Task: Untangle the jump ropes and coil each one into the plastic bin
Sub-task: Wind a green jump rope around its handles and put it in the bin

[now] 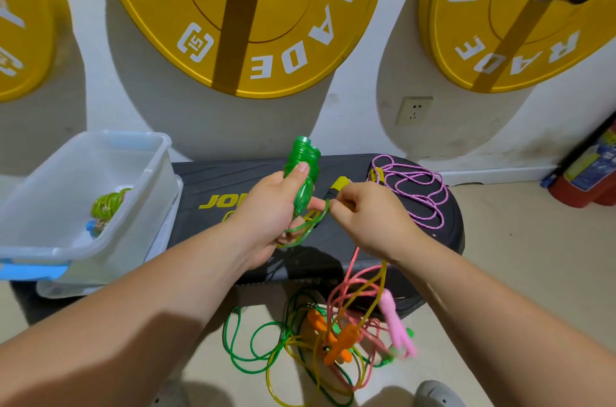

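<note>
Evidently the green rope (301,173) is the one being finished. The left hand (266,213) grips its coil upright, thumb pressed across the loops so they cannot spring apart, and the green handles poke out above the fist. The right hand (370,220) pinches the loose tail of that cord just beside the left fingers, presumably to tuck in the last turn.

Only 1 coiled rope (108,205), yellow-green, lies in the plastic bin (153,173), which sits just beside the left end of the black pad (206,180), handy for a short drop. A purple braided rope (416,188) lies looped on the pad's right end, apart from the rest.

On the floor below, a tangle (333,336) of green, yellow and pink cords with orange and pink handles waits. Strands rise from it toward the right wrist, but I cannot tell whether that hand holds them. I judge the job under half done.
</note>
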